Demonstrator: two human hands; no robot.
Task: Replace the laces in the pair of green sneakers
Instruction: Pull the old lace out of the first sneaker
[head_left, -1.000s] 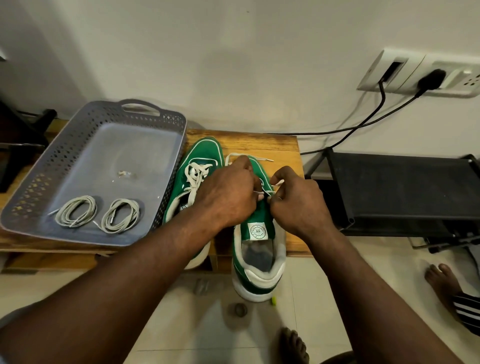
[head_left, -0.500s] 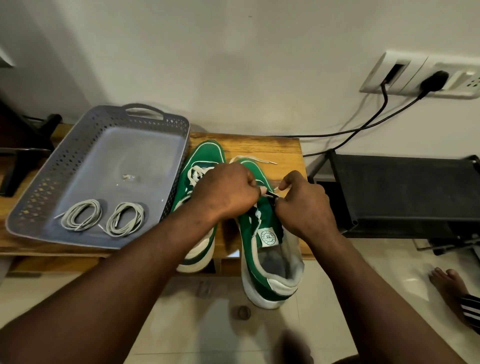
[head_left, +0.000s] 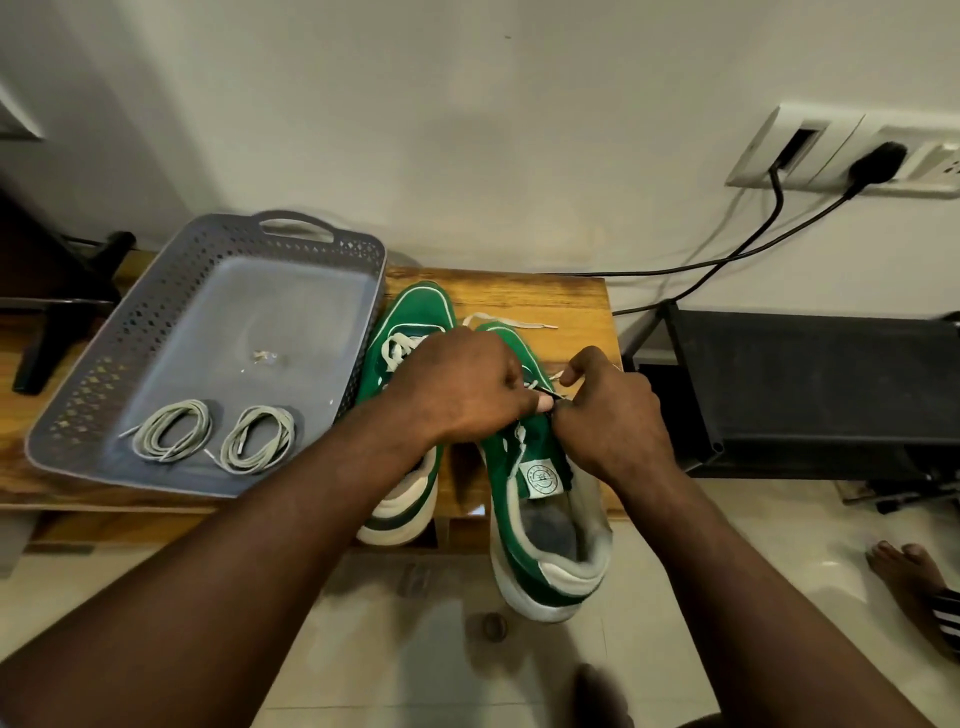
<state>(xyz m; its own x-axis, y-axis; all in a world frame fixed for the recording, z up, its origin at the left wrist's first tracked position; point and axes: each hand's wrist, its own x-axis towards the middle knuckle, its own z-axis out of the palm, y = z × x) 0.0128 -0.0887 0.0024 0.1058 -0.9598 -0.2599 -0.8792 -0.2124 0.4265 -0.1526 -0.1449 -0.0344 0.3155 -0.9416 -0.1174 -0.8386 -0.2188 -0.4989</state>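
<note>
Head view, nearest: the heel of the near sneaker (head_left: 540, 519) hangs off the front edge of the wooden bench (head_left: 545, 296) toward me, with the tongue label facing up.
Hands: my left hand (head_left: 462, 387) and right hand (head_left: 608, 415) meet over that shoe's upper eyelets. Both have their fingers curled tight and pinch the old lace (head_left: 511, 323) between them, knuckles almost touching.
Old lace: it is white, and one loose end lies on the bench just past the toe. My hands cover the eyelets, so I cannot tell how many it runs through.
Far sneaker: the far sneaker (head_left: 410, 332) sits alongside on the left, laced in white, with no hand on it.
Tray: the grey tray (head_left: 156, 322) sits on the bench just beside the far sneaker. Two coiled new laces (head_left: 174, 430) lie side by side at its near end, not touching each other.
Step in hand: I judge this to be unthreading the old lace from the first shoe, so the task is at an early stage.
Next move: I need to draw the lace out one eyelet row at a time. One hand should steady the shoe, since the overhanging heel could tip it off the bench. After that I reach left for a coil.
Beyond: a black rack (head_left: 805, 389) stands to the right, with a wall socket (head_left: 852, 150) above it.
</note>
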